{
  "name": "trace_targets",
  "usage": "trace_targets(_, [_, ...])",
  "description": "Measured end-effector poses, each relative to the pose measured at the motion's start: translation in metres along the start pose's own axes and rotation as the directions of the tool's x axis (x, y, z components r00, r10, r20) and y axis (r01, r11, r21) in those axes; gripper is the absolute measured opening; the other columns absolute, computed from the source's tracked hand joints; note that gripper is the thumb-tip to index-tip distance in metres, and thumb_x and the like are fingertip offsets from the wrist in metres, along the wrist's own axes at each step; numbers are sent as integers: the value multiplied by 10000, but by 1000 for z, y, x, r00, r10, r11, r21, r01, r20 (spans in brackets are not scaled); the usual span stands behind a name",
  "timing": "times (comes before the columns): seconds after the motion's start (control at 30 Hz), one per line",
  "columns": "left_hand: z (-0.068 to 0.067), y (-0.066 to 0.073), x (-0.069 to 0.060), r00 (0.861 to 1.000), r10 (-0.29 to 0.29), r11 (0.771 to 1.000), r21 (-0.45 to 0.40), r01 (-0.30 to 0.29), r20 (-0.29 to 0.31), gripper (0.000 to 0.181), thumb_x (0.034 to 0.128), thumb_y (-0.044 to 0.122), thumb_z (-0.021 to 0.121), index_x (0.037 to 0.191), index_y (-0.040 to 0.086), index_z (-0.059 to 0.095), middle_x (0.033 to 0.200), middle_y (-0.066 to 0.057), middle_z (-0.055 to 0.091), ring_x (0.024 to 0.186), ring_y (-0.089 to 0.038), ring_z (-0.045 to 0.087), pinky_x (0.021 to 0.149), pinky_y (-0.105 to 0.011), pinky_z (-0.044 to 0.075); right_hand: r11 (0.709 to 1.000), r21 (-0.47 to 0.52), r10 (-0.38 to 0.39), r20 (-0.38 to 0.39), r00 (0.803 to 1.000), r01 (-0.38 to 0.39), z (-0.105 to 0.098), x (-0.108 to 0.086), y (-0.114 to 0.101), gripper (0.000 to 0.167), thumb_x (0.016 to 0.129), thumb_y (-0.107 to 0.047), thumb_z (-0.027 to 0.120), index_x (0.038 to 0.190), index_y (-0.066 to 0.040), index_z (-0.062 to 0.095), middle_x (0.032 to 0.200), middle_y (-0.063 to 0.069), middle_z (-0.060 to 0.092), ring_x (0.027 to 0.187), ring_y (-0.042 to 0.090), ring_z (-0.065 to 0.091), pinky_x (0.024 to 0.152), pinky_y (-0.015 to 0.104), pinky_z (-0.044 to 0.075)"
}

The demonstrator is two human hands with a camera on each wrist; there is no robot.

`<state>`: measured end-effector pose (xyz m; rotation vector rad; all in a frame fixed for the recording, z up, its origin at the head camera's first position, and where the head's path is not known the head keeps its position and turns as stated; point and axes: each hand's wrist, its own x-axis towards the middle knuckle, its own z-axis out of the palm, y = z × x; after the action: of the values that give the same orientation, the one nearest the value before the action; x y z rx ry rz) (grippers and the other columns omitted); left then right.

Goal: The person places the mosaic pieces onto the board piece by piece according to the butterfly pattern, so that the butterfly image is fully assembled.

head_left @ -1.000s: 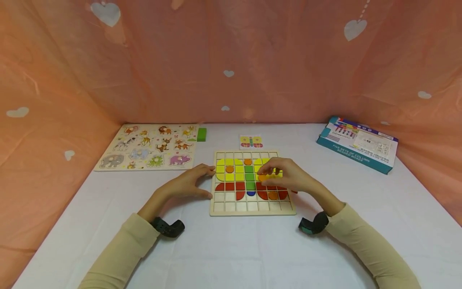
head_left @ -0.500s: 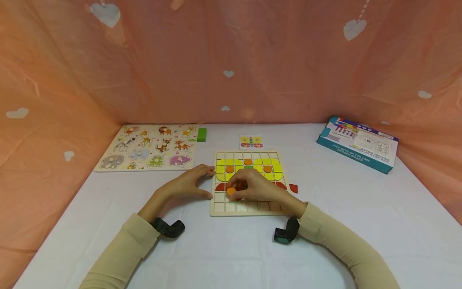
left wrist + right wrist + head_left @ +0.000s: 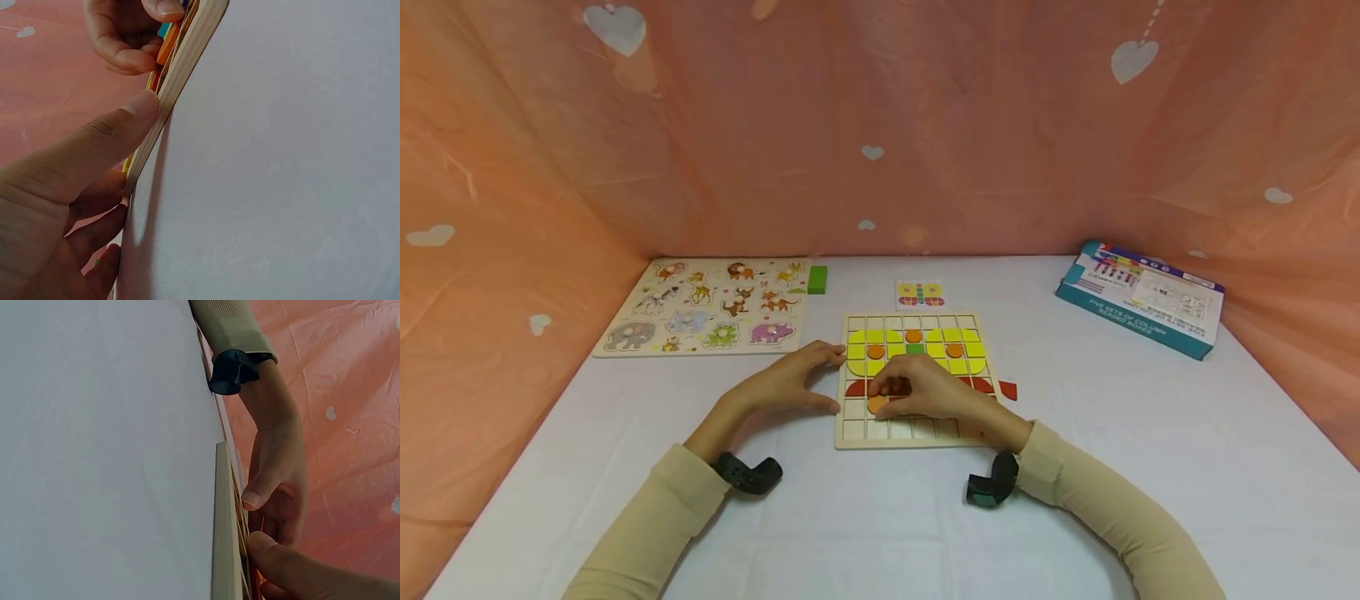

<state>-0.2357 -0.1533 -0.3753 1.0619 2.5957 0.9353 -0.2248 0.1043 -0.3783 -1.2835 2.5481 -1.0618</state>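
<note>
A wooden grid board (image 3: 856, 429) lies mid-table with yellow, red and green tiles and orange discs in its squares. My right hand (image 3: 932, 387) is over the board's lower left part. Its thumb and index finger pinch an orange disc (image 3: 877, 405) in a square below the red row; the disc shows edge-on in the left wrist view. The right hand hides several tiles. My left hand (image 3: 786, 379) touches the board's left edge with thumb and fingertips spread apart; in the left wrist view the left thumb (image 3: 119, 131) lies along the wooden side.
A small butterfly pattern card (image 3: 920, 295) lies behind the board. An animal peg puzzle (image 3: 700, 312) and a green block (image 3: 817, 280) are at the back left. A red tile (image 3: 1009, 390) lies at the board's right edge. A teal box (image 3: 1138, 296) sits back right.
My right hand moved left and toward me across the board, then lowered an orange disc into a square. Another orange disc shows in the right yellow area. My left hand stayed put.
</note>
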Motion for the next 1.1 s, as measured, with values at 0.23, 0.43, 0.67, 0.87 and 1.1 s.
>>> trace_targets(0.23, [0, 1, 0, 1000, -23, 1000, 5, 23, 10, 701, 722, 292, 799, 1290, -2, 513, 1432, -126, 396, 1324, -269, 342, 1110, -440, 257, 1000, -2, -19, 6, 1000, 19, 0, 0, 0, 221, 755, -245, 774, 934, -130, 713, 850, -56, 627, 764, 76, 536, 660, 204, 466])
trace_targets(0.43, [-1, 1, 1, 999, -31, 999, 11, 30, 16, 698, 726, 289, 796, 1295, 1, 512, 1435, -120, 393, 1325, -266, 340, 1112, -437, 255, 1000, -13, -22, 11, 1000, 22, 0, 0, 1, 203, 759, -241, 773, 924, -134, 722, 838, -68, 623, 752, 66, 530, 653, 198, 460])
trace_targets(0.67, [-1, 2, 0, 999, -34, 999, 8, 34, 17, 705, 725, 290, 796, 1300, 0, 508, 1438, -118, 390, 1325, -263, 339, 1112, -439, 254, 1000, -25, -17, 6, 1000, 18, 1, 1, 1, 216, 762, -242, 771, 940, -134, 716, 843, -66, 618, 752, 62, 521, 646, 194, 454])
trace_targets(0.87, [0, -1, 2, 999, -31, 999, 7, 31, 18, 707, 728, 303, 794, 1303, 6, 508, 1442, -107, 386, 1329, -257, 333, 1113, -439, 252, 999, 31, -23, -34, 999, 24, -4, -3, 1, 278, 752, -264, 776, 985, -129, 707, 877, -54, 634, 764, 73, 542, 651, 217, 477])
trace_targets(1.1, [0, 1, 3, 1000, -24, 1000, 2, 24, 15, 709, 722, 291, 799, 1302, 4, 507, 1436, -118, 390, 1326, -269, 337, 1114, -443, 250, 990, 142, 35, -180, 983, -10, -36, -20, -7, 299, 769, -170, 765, 1044, -81, 687, 959, 80, 658, 852, 255, 546, 752, 387, 486])
